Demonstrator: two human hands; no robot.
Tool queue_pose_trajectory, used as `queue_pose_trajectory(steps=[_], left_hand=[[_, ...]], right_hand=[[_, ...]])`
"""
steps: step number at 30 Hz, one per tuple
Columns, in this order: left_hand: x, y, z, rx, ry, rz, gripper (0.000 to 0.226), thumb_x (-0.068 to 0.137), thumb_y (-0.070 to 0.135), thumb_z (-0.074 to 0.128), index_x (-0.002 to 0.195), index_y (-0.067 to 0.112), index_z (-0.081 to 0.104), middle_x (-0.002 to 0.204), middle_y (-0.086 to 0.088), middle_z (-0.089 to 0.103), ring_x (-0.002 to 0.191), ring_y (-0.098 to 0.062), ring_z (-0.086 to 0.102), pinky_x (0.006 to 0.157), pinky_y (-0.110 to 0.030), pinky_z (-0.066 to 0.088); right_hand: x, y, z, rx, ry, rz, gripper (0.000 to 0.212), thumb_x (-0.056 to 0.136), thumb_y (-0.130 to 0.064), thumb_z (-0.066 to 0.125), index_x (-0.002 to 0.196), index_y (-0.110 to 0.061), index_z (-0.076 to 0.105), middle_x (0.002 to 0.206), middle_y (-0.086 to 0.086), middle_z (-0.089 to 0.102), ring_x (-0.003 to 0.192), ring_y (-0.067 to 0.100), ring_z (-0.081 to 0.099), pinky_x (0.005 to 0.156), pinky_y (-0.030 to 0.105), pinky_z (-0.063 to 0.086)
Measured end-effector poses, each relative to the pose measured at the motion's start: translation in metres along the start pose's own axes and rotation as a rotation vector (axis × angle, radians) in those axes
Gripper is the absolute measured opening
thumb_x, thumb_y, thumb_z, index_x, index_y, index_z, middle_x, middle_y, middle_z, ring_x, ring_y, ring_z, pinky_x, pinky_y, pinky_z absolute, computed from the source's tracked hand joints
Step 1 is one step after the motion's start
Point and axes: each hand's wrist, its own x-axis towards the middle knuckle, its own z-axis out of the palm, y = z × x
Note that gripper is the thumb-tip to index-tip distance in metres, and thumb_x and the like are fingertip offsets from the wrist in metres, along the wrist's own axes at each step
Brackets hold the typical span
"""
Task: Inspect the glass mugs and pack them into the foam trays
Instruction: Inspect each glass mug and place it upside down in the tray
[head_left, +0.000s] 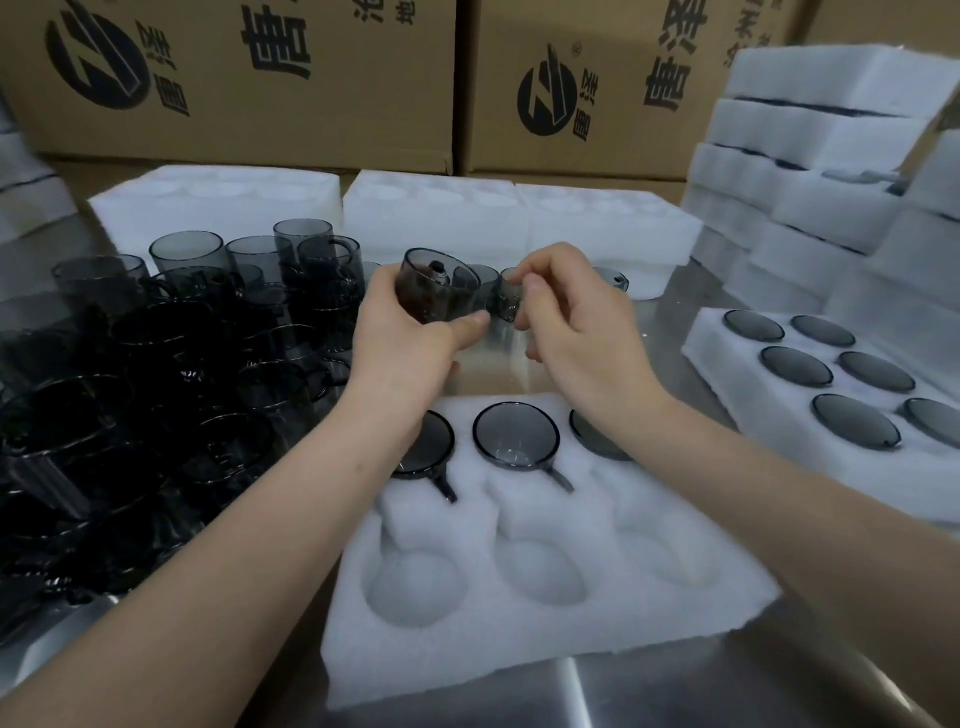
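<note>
A foam tray (545, 654) is lying at the bench's near edge, its far row carrying three glass mugs (516, 436) mouth-up. Along the left edge loose mugs (171, 374) are standing crowded. Right of them the left hand (410, 343) is curling round a tilted mug (436, 291) above the tray's far edge, the right hand (576, 327) is pinching its handle, and a second tray (727, 353) is holding six mugs near the right edge.
</note>
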Motion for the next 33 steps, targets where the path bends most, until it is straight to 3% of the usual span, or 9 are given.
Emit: queue_pose_trajectory(steps=[3,9,15,17,19,22,26,31,33], left_hand=[[-0.002,0.001,0.0,0.008,0.006,0.009,0.051,0.073,0.011,0.081,0.115,0.016,0.053,0.106,-0.002,0.065,0.099,-0.024,0.066,0.083,-0.047,0.057],[-0.005,0.002,0.003,0.089,-0.02,0.066,0.05,0.071,0.013,0.083,0.112,0.014,0.055,0.103,0.001,0.065,0.097,-0.02,0.065,0.091,-0.05,0.052],[-0.01,0.001,0.009,0.221,-0.169,0.184,0.052,0.065,0.018,0.087,0.107,0.023,0.058,0.1,0.011,0.067,0.097,-0.009,0.064,0.087,-0.026,0.05],[-0.01,0.0,0.009,0.269,-0.18,0.227,0.051,0.064,0.021,0.088,0.105,0.027,0.058,0.098,0.013,0.066,0.095,-0.006,0.062,0.083,-0.021,0.049],[-0.01,0.001,0.009,0.272,-0.181,0.241,0.051,0.063,0.019,0.089,0.103,0.03,0.059,0.095,0.016,0.066,0.091,-0.002,0.062,0.08,-0.015,0.048],[-0.01,0.001,0.008,0.292,-0.211,0.256,0.052,0.062,0.017,0.088,0.103,0.033,0.06,0.093,0.017,0.066,0.089,0.0,0.062,0.077,-0.012,0.047],[-0.014,0.002,0.01,0.324,-0.262,0.312,0.06,0.059,0.013,0.088,0.108,0.037,0.06,0.096,0.021,0.065,0.092,0.007,0.059,0.079,-0.005,0.043],[-0.01,0.003,0.008,0.222,-0.276,0.283,0.062,0.06,0.001,0.087,0.111,0.026,0.06,0.101,0.011,0.067,0.097,-0.005,0.063,0.087,-0.017,0.048],[-0.009,0.004,0.005,0.149,-0.264,0.239,0.059,0.062,-0.001,0.086,0.112,0.019,0.062,0.1,0.009,0.068,0.093,-0.001,0.064,0.084,-0.014,0.049]], right_hand=[[-0.007,-0.003,0.002,-0.02,0.049,-0.136,0.016,0.092,-0.024,0.041,0.09,-0.022,0.057,0.063,-0.009,0.057,0.057,0.013,0.053,0.06,0.041,0.048],[-0.008,-0.002,0.0,0.071,0.054,0.0,0.014,0.089,-0.021,0.043,0.087,-0.026,0.056,0.063,-0.001,0.055,0.059,0.024,0.052,0.061,0.046,0.05],[0.001,-0.006,-0.002,0.388,-0.22,0.213,0.032,0.1,-0.025,0.051,0.13,-0.031,0.043,0.098,0.017,0.058,0.084,0.011,0.06,0.068,0.028,0.052],[0.002,-0.006,-0.005,0.438,-0.242,0.236,0.032,0.096,-0.023,0.057,0.127,-0.026,0.051,0.109,0.02,0.06,0.096,0.017,0.061,0.076,0.032,0.051],[0.003,-0.006,-0.006,0.472,-0.243,0.234,0.025,0.09,-0.019,0.064,0.115,-0.018,0.061,0.106,0.008,0.064,0.096,0.016,0.062,0.076,0.029,0.052],[0.003,-0.006,-0.007,0.52,-0.214,0.272,0.021,0.079,-0.027,0.07,0.097,-0.02,0.064,0.088,-0.004,0.065,0.077,0.01,0.063,0.062,0.024,0.051],[0.005,-0.001,-0.01,0.6,-0.146,0.351,0.011,0.091,-0.026,0.064,0.084,-0.018,0.062,0.074,0.0,0.061,0.05,0.012,0.054,0.042,0.024,0.043],[0.01,0.005,-0.016,0.792,-0.26,0.394,0.016,0.096,-0.021,0.053,0.101,-0.018,0.068,0.086,0.003,0.068,0.067,0.025,0.057,0.05,0.027,0.049],[0.01,0.007,-0.016,0.872,-0.334,0.4,0.024,0.092,-0.02,0.052,0.111,-0.019,0.067,0.097,0.003,0.069,0.081,0.029,0.056,0.061,0.029,0.053]])
